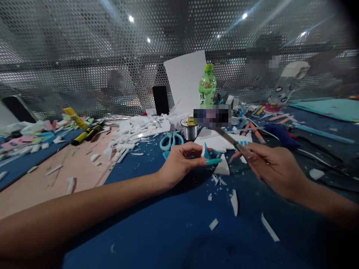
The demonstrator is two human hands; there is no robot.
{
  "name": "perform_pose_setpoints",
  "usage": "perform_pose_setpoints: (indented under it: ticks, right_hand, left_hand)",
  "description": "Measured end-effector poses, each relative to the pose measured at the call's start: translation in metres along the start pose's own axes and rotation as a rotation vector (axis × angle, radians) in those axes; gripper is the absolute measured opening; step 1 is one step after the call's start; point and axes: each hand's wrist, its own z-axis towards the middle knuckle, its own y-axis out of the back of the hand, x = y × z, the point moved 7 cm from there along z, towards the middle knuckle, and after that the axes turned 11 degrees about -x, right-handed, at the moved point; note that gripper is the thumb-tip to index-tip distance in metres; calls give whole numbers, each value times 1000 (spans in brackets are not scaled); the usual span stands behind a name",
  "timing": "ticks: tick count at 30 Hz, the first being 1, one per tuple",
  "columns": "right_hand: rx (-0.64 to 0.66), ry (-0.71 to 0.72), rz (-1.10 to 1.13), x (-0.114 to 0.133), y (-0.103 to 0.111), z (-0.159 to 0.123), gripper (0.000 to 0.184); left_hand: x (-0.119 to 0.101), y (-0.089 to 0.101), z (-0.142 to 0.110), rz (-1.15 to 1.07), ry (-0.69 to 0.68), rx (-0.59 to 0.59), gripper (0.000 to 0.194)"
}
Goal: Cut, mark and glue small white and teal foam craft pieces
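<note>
White piece (204, 152) pinched in left fingers (193, 163), slim tool (228, 138) in right fingers (254, 152), gap between

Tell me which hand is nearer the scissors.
Left. The left hand is just in front of the scissors and to their right; the right hand is much farther right.

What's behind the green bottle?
A white sheet, partly, and the holey screen farther back. The bottle covers part of the sheet's right side, so I can't see that.
</note>
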Motion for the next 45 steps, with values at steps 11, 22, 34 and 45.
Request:
perform_pose_setpoints:
  ticks: [11, 22, 34, 45]
  right_hand:
    - [244, 51, -230, -2, -19, 1, 42]
    - [261, 10, -217, -3, -17, 0, 42]
    - [297, -20, -164, -4, -21, -1, 40]
    - [305, -22, -90, -1, -21, -1, 39]
  left_hand:
    - [-13, 0, -4, 239, -132, -19, 18]
    - [-17, 2, -3, 263, -202, -26, 12]
    - [-15, -3, -4, 311, -184, 15, 12]
    - [-17, -5, -4, 192, -167, 53, 11]
